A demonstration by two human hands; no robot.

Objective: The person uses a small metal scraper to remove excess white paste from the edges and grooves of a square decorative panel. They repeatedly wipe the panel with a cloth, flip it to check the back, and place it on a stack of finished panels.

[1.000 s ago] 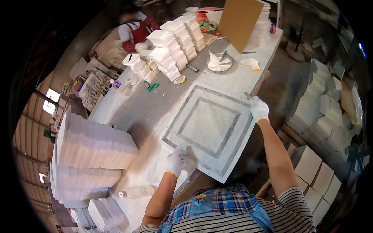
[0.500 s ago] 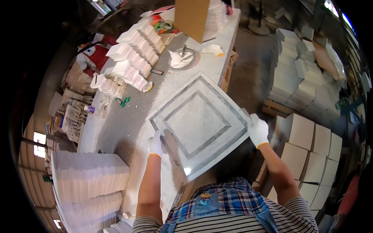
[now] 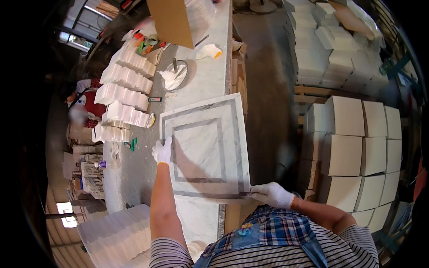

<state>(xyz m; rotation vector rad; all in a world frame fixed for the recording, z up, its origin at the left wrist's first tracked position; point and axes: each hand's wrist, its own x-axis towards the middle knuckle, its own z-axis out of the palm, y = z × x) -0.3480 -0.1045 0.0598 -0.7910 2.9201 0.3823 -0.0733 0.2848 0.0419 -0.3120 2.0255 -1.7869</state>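
A square white marble tile (image 3: 199, 147) with two grey inlaid bands lies over the worktable, its right part reaching past the table's edge. My left hand (image 3: 163, 151), in a white knit glove with a yellow cuff, grips the tile's left edge, thumb on top. At the near right corner my right hand (image 3: 273, 195), gloved the same way, pinches the edge; its fingers underneath are hidden. A shadow falls across the tile's middle. Beyond the tile a round bowl (image 3: 182, 82) holds white paste and a scraper.
Rows of stacked white tiles (image 3: 127, 91) line the far left of the worktable (image 3: 196, 100). A loose glove (image 3: 208, 52) and an upright brown board (image 3: 172, 22) stand further back. White boxes (image 3: 346, 154) are piled at right. Someone in a red apron (image 3: 94, 100) works across the table.
The tile has turned counterclockwise and now lies squarer to the table, further left. My right hand has come down and nearer to me; my left hand has moved up along the left edge.
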